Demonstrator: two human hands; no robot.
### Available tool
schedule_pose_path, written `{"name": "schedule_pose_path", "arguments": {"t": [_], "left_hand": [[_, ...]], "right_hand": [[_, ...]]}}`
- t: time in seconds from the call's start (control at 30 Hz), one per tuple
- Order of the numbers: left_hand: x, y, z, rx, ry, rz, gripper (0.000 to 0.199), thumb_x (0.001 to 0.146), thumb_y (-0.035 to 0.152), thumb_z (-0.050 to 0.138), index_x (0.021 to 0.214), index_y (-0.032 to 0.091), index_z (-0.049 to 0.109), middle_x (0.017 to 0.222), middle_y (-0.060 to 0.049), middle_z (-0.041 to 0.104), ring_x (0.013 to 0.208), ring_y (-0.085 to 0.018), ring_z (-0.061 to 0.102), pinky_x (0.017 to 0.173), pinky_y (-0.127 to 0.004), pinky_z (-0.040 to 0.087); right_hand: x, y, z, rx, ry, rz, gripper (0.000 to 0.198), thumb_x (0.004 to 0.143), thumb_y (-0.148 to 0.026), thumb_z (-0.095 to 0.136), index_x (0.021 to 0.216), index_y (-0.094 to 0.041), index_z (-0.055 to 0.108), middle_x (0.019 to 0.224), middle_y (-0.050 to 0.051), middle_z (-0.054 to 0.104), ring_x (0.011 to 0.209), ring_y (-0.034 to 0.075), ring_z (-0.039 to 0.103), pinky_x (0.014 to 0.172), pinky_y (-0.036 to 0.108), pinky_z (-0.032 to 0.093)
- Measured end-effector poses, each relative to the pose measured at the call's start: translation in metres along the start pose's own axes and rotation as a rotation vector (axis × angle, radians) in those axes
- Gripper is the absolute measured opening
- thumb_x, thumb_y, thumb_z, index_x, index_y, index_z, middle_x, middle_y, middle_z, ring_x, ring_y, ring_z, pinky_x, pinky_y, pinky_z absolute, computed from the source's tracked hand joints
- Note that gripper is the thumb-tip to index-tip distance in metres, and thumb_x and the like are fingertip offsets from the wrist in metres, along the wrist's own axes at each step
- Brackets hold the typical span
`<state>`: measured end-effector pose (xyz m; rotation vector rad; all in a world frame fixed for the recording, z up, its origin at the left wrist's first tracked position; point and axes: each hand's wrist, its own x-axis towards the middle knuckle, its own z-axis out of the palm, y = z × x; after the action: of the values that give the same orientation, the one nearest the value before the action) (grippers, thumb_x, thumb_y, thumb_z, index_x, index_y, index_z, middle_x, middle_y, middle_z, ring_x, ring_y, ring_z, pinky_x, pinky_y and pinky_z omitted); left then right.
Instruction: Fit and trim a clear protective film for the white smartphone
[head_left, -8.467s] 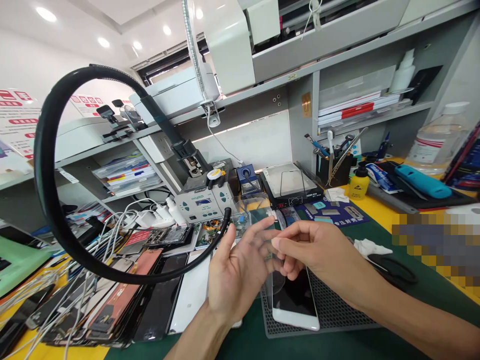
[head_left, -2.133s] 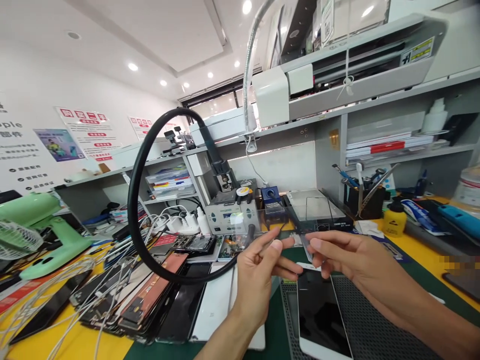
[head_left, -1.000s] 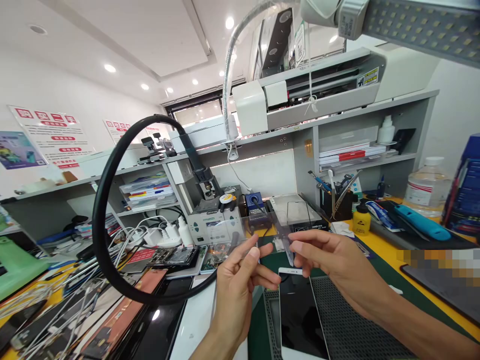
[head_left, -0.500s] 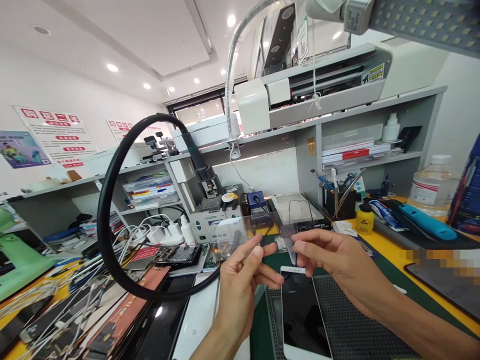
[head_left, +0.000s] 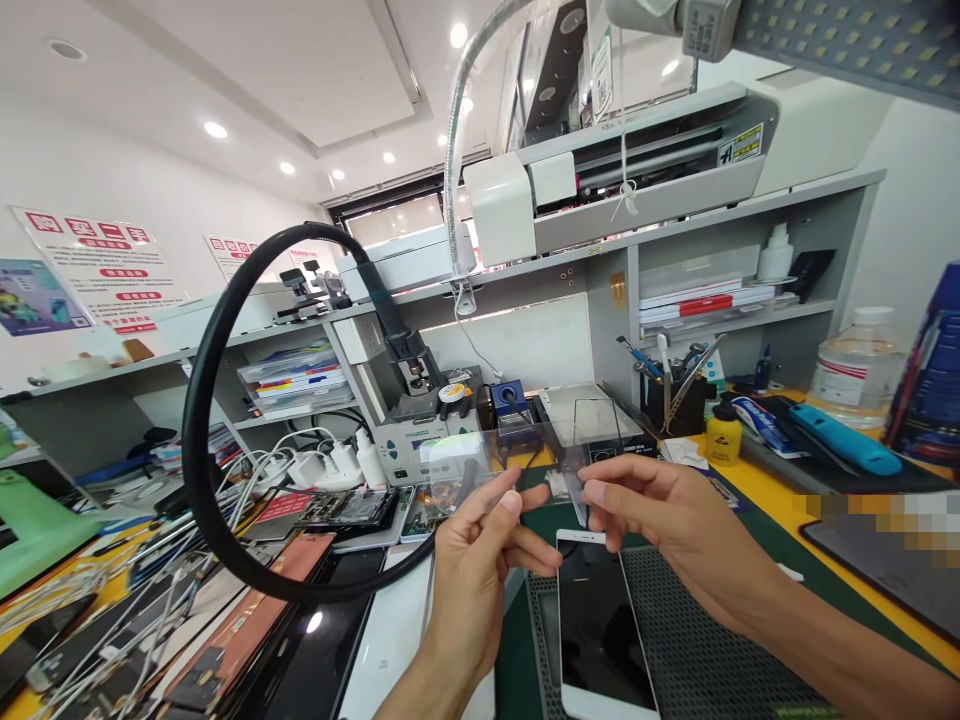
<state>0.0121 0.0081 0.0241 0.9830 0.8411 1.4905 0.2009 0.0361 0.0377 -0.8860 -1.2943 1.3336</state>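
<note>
A clear, thin plastic film (head_left: pixel 480 450) spans the space between my two hands above the bench, its see-through edges hard to follow. My left hand (head_left: pixel 480 560) has its thumb and index finger close together at the film's near side, the other fingers stretched to the right. On the right, the thumb and fingertips of my right hand (head_left: pixel 645 510) pinch the film's edge. Below both hands lies a white-framed phone (head_left: pixel 604 630), its black screen facing up. It rests on a dark perforated mat (head_left: pixel 705 620).
A thick black hose (head_left: pixel 196 440) loops at left over stacked phones and parts. Behind stand a rework station (head_left: pixel 420 450) and a blue soldering unit (head_left: pixel 512 405). At right are a tool holder (head_left: pixel 667 405), a yellow bottle (head_left: pixel 724 435) and a light-blue tool (head_left: pixel 844 440).
The whole view has shifted slightly, so things appear a little further left. My hands and the film keep nearly the same pose over the phone.
</note>
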Motion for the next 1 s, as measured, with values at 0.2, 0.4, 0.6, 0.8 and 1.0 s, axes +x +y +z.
{"name": "schedule_pose_path", "arguments": {"t": [0.2,0.4,0.6,0.8,1.0], "left_hand": [[0.0003,-0.0029,-0.0015,0.005,0.008,0.006,0.039,0.090,0.032,0.071,0.125,0.015,0.067,0.110,-0.016,0.078,0.056,-0.015,0.072,0.055,-0.026,0.057],[0.0007,-0.0032,-0.0011,0.007,0.014,0.006,0.040,0.090,0.032,0.072,0.124,0.014,0.066,0.110,-0.015,0.078,0.056,-0.015,0.071,0.056,-0.027,0.057],[0.0014,-0.0039,-0.0013,0.039,0.023,-0.031,0.031,0.090,0.036,0.071,0.099,0.007,0.070,0.079,-0.013,0.079,0.054,-0.016,0.067,0.058,-0.026,0.055],[0.0023,-0.0061,-0.0023,0.036,0.045,-0.020,0.042,0.088,0.032,0.074,0.121,0.009,0.065,0.108,-0.016,0.078,0.058,-0.016,0.070,0.057,-0.028,0.056],[0.0018,-0.0060,-0.0034,0.038,0.052,-0.022,0.042,0.086,0.030,0.075,0.123,0.013,0.065,0.113,-0.015,0.077,0.059,-0.016,0.071,0.057,-0.028,0.057]], "right_hand": [[0.0003,0.0001,-0.0012,-0.015,0.001,0.015,0.034,0.078,-0.047,0.085,0.094,-0.018,0.078,0.069,0.004,0.072,0.062,0.017,0.060,0.061,0.031,0.050],[-0.0015,-0.0001,-0.0005,0.011,-0.012,-0.003,0.030,0.081,-0.044,0.082,0.094,-0.017,0.079,0.067,0.005,0.072,0.061,0.016,0.060,0.058,0.030,0.050],[-0.0003,-0.0015,0.0008,0.038,-0.014,-0.019,0.033,0.080,-0.042,0.083,0.099,-0.016,0.078,0.066,0.005,0.071,0.062,0.018,0.062,0.056,0.029,0.052],[0.0008,0.0029,-0.0055,0.021,0.043,-0.113,0.032,0.082,-0.037,0.080,0.109,-0.021,0.078,0.090,0.007,0.076,0.074,0.019,0.067,0.058,0.029,0.054],[0.0026,0.0049,-0.0079,0.031,0.067,-0.119,0.026,0.083,-0.033,0.077,0.105,-0.022,0.080,0.094,0.009,0.076,0.076,0.020,0.067,0.059,0.029,0.054]]}}
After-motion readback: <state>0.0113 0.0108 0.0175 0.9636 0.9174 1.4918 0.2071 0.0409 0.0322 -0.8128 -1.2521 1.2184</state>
